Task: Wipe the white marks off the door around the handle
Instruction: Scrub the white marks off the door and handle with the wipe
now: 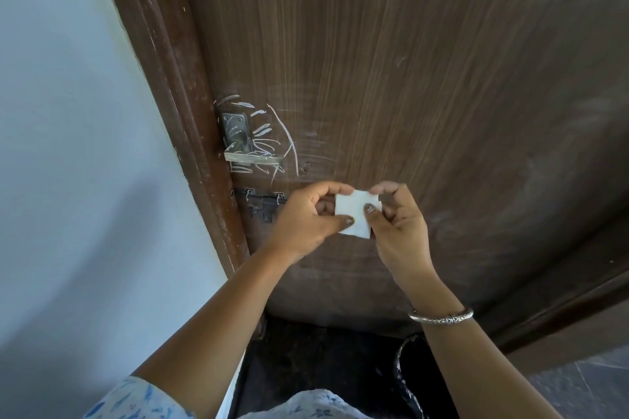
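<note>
- Starting at the left edge of the door (408, 61), we see the white marks (289, 139) scrawled around the handle (253, 157) and over its metal plate (236, 133), none wiped yet. A light pass may smear these lines into the wood grain rather than lift them.
- Just below the handle sits a dark sliding bolt (263, 206). Wiping downward, we could snag the pad on its brackets and tear it.
- Our left hand (306, 221) pinches the left side of the small white pad (355, 214) between thumb and curled fingers. The pad is held below and to the right of the marks, and we cannot tell whether it touches the door.
- Our right hand (398, 218) pinches the pad's right side, thumb on its face. Such a small piece, held only at the fingertips, could slip or drop once one hand lets go.
- On the right wrist, the metal bangle (440, 316) could knock or scratch the panel if that hand does the wiping.
- Farther right, a faint pale haze (531, 180) clouds the wood, and we might overlook it while working only near the handle.
</note>
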Tool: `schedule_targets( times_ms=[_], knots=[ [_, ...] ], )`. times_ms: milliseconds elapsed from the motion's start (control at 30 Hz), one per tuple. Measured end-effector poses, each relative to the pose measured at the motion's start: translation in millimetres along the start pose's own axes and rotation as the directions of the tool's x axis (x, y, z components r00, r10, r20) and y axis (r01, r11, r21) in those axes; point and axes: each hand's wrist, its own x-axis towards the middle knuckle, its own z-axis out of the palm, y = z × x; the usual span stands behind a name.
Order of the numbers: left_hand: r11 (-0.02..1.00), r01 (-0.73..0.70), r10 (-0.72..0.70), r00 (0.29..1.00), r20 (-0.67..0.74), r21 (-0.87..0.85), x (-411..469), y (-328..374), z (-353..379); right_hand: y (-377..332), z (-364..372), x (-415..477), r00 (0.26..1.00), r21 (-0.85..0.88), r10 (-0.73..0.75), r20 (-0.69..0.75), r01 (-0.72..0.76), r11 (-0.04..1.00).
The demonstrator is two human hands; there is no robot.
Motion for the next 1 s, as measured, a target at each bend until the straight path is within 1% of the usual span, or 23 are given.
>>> schedule_targets(
  times_ms=[100, 133, 200, 267, 333, 400, 467, 600, 700, 767, 867, 933, 1000],
  knots=[
    [0.996, -0.073, 0.073, 0.997, 0.0, 0.046, -1, 0, -3, -1, 4, -1, 0.999, 0.034, 0.041, -0.022, -0.04, 0.999],
    [0.993, -0.096, 0.096, 0.995, 0.002, 0.068, -2, 1, -4, -1, 5, -2, 0.998, 0.062, 0.058, -0.007, -0.057, 0.996],
    [0.982, -0.131, 0.136, 0.99, -0.024, 0.134, -3, 2, -6, 0, 5, -2, 0.994, 0.096, 0.075, 0.074, -0.082, 0.992],
    [0.967, -0.155, 0.173, 0.982, -0.07, 0.204, -4, 4, -10, 0, 8, -2, 0.99, 0.091, 0.068, 0.122, -0.08, 0.993],
    [0.957, -0.171, 0.198, 0.976, -0.094, 0.235, -5, 6, -14, -1, 12, -2, 0.995, 0.068, 0.041, 0.09, -0.048, 0.997],
    [0.959, -0.155, 0.184, 0.978, -0.104, 0.237, -6, 6, -19, 0, 17, -2, 0.999, -0.007, 0.011, 0.036, -0.011, 1.0],
    [0.968, -0.129, 0.153, 0.983, -0.098, 0.217, -8, 5, -24, -2, 22, -1, 1.0, -0.081, -0.017, 0.015, 0.019, 0.997],
    [0.977, -0.12, 0.138, 0.986, -0.097, 0.177, -9, 4, -38, -10, 36, 2, 0.993, -0.06, -0.052, 0.103, 0.058, 0.997],
    [0.982, -0.091, 0.116, 0.982, -0.148, 0.163, -8, 2, -49, -8, 51, 7, 0.996, -0.089, -0.034, 0.084, 0.041, 0.995],
    [0.98, -0.083, 0.117, 0.976, -0.185, 0.18, -8, -1, -61, -9, 65, 10, 0.996, -0.045, -0.02, 0.089, 0.024, 0.999],
    [0.977, -0.081, 0.12, 0.974, -0.195, 0.196, -9, -6, -82, -10, 86, 14, 0.993, 0.039, -0.024, 0.115, 0.02, 0.999],
    [0.978, -0.077, 0.118, 0.971, -0.21, 0.194, -10, -10, -97, -10, 99, 21, 0.995, 0.076, -0.027, 0.094, 0.02, 0.997],
    [0.976, -0.074, 0.128, 0.956, -0.265, 0.205, -7, -14, -112, -10, 111, 30, 0.997, 0.094, -0.025, 0.076, 0.018, 0.995]
  ],
)
